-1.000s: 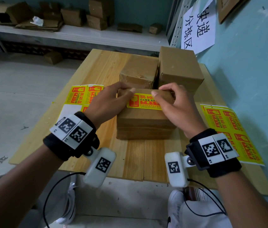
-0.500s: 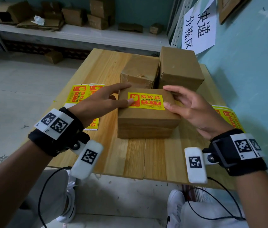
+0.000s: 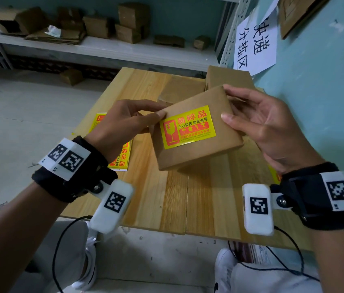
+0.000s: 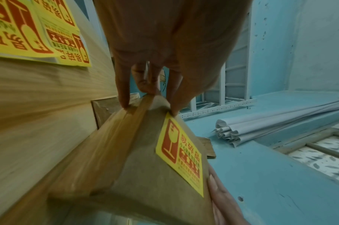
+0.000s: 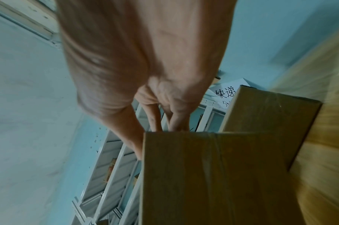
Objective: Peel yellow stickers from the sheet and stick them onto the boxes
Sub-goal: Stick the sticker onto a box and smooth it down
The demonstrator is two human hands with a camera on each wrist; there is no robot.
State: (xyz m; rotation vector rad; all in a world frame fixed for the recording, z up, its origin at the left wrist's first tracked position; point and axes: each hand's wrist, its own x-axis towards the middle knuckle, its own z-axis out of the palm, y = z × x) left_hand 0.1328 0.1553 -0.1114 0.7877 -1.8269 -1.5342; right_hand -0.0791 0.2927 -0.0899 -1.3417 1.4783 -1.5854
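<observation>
A brown cardboard box [image 3: 190, 159] hangs tilted above the wooden table [image 3: 188, 208], with a yellow sticker [image 3: 187, 126] flat on its top face. My left hand [image 3: 145, 119] grips its left end, thumb on top beside the sticker. My right hand [image 3: 236, 104] holds the right end, fingers round the far corner and thumb on the near edge. The left wrist view shows my left hand [image 4: 149, 94] pinching the box [image 4: 116, 159] by its sticker [image 4: 181, 155]. In the right wrist view my right hand [image 5: 161, 126] reaches over the box [image 5: 213, 175].
A sticker sheet [image 3: 122, 157] lies on the table under my left wrist; a corner of another sheet [image 3: 273, 176] peeks out by my right wrist. Two plain boxes [image 3: 179, 89] [image 3: 228, 77] stand at the table's far end. A wall runs along the right.
A second ago both hands pressed the sticker onto the box on the table. Then they took hold of its ends, and now the box is lifted and tilted toward me.
</observation>
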